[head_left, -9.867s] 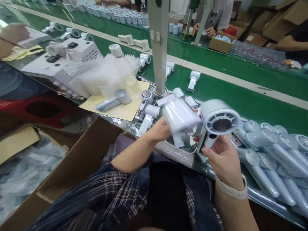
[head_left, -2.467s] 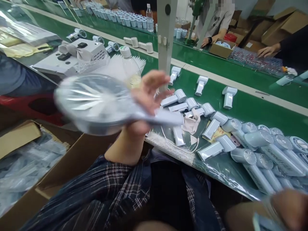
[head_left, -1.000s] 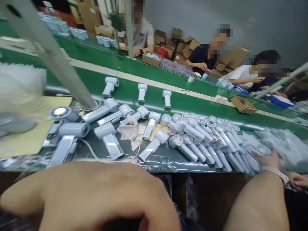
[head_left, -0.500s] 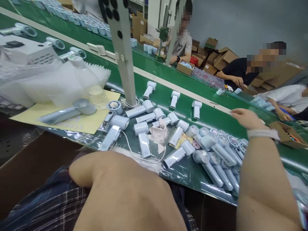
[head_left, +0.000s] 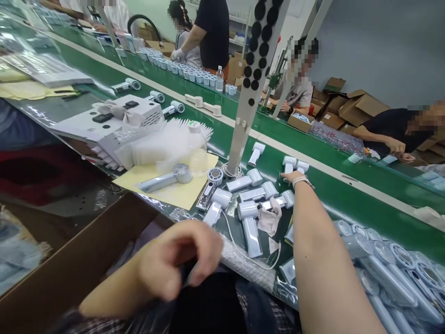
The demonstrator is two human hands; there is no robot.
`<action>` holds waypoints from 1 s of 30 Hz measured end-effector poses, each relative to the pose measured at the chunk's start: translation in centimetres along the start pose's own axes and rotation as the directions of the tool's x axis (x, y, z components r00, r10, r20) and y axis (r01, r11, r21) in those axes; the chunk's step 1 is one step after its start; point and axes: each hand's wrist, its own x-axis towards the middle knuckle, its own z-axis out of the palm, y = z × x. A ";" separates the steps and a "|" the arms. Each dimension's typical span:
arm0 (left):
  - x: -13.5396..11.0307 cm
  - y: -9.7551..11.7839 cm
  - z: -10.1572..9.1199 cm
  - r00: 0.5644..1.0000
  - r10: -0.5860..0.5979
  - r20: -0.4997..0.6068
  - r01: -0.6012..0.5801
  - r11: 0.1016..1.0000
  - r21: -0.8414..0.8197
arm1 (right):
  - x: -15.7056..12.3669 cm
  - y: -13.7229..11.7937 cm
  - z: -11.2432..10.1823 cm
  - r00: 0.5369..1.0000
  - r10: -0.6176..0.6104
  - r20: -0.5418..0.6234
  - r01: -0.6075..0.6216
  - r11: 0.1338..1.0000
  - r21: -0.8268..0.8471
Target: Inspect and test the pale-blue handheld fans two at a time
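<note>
My left hand (head_left: 182, 257) hovers over my lap at the table edge. Its fingers are loosely curled, the thumb stands apart, and I see nothing held. On the green belt, my right hand (head_left: 295, 177) is closed around the handle ends of two light-blue handheld fans, a left one (head_left: 289, 161) and a right one (head_left: 302, 165), side by side. The fingers partly hide both handles. Another handheld fan (head_left: 256, 154) lies on the belt to the left. Nearer me, several more fans lie around a pale cloth (head_left: 269, 218) and a white cable (head_left: 231, 234).
A heap of bagged fans (head_left: 385, 260) lies at right. A metal post (head_left: 241, 120) rises beside the belt. At left are a yellow sheet (head_left: 184, 199), a clear bottle (head_left: 198, 148), a white box (head_left: 114, 123) and a cardboard box (head_left: 86, 246). Co-workers sit across the belt.
My view has swung left. My right hand has come from the far right to the belt fans, two of which now lie close together. My left hand has come into view.
</note>
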 end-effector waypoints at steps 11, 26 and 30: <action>10.9 -11.4 3.9 0.838 -0.225 -0.497 -0.093 0.839 -0.536 | -19.5 2.2 -1.9 0.770 -0.518 -0.373 0.550 0.835 -0.023; 11.2 -12.0 6.6 0.836 -0.132 -0.532 -0.098 0.919 -0.382 | -24.3 6.2 12.4 0.833 -0.362 -0.418 0.425 0.903 0.065; 10.9 -10.8 6.2 0.843 -0.106 -0.527 -0.079 0.945 -0.317 | -25.7 6.6 11.0 0.813 -0.417 -0.406 0.564 0.737 0.372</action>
